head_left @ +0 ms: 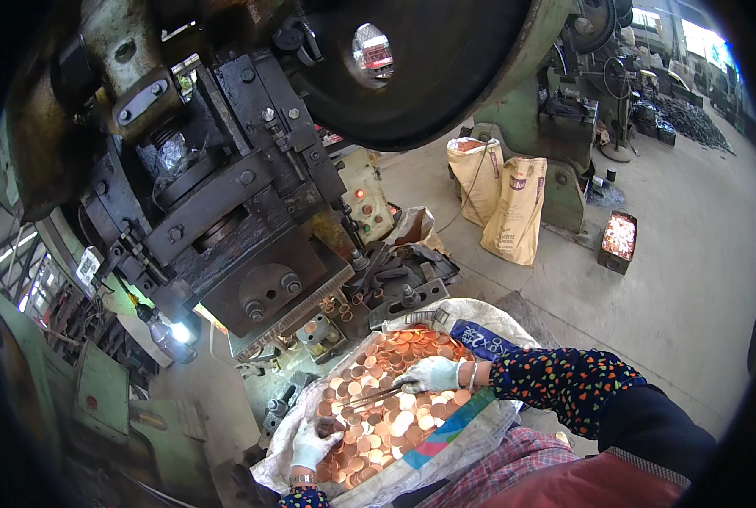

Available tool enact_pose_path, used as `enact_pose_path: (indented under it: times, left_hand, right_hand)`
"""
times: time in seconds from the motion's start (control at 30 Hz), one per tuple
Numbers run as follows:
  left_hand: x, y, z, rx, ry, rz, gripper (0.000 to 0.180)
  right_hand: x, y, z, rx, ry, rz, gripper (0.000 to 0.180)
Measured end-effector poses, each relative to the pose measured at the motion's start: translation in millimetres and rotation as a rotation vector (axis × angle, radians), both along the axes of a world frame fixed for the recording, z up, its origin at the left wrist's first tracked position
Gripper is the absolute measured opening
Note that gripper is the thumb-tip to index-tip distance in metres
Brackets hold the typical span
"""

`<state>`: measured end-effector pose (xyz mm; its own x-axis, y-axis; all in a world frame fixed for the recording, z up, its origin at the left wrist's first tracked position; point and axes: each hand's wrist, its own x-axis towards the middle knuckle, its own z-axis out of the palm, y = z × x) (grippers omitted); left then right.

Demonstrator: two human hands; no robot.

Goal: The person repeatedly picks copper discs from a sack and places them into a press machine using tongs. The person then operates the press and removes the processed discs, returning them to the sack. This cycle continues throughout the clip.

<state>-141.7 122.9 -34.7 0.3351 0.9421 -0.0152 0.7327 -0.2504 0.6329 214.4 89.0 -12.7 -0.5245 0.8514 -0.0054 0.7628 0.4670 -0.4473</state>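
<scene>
Copper discs (386, 398) fill a white sack (480, 427). Right hand (429, 373) grips thin tongs (374, 396) over them. Left hand (313, 443) pinches maybe one disc, hard to see.

A big dark press machine (226, 186) fills the space ahead of me, its heavy flywheel (412, 68) overhead and a small lamp (181, 333) glowing under its left side. To my right the grey concrete floor (691, 279) runs out wide, with two tan paper sacks (501, 195) leaning on a green machine base (564, 178) and a metal box (619, 241) of coppery pieces just beside it. Daylight comes through windows (700, 38) far right, above a dark scrap pile (691, 118).
</scene>
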Motion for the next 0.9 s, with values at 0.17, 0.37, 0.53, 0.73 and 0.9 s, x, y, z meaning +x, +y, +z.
enact_pose_path:
  times: [0.17, 0.37, 0.53, 0.73, 0.9]
  left_hand:
    - [11.8, -5.0, 10.1, -0.037, -0.156, -0.042, 0.027]
    - [7.8, -2.8, 7.2, 0.005, -0.2, 0.041, 0.029]
    - [0.7, 7.0, -2.7, -0.078, -0.345, 0.112, 0.022]
    - [-2.2, 5.7, 0.6, 0.027, -0.465, 0.12, 0.021]
    - [-2.9, 8.1, 12.2, -0.038, -0.677, 0.19, 0.015]
  right_hand:
    - [0.7, -0.8, -5.5, 0.091, 0.156, -0.03, 0.033]
    - [1.5, 0.6, -3.1, 0.032, 0.063, -0.04, 0.042]
    - [1.4, 2.4, 7.1, -0.044, 0.065, -0.052, 0.044]
    - [10.9, 5.4, 45.9, -0.167, 0.108, -0.172, 0.046]
    - [34.2, 41.8, 98.3, 0.14, 0.012, -0.205, 0.041]
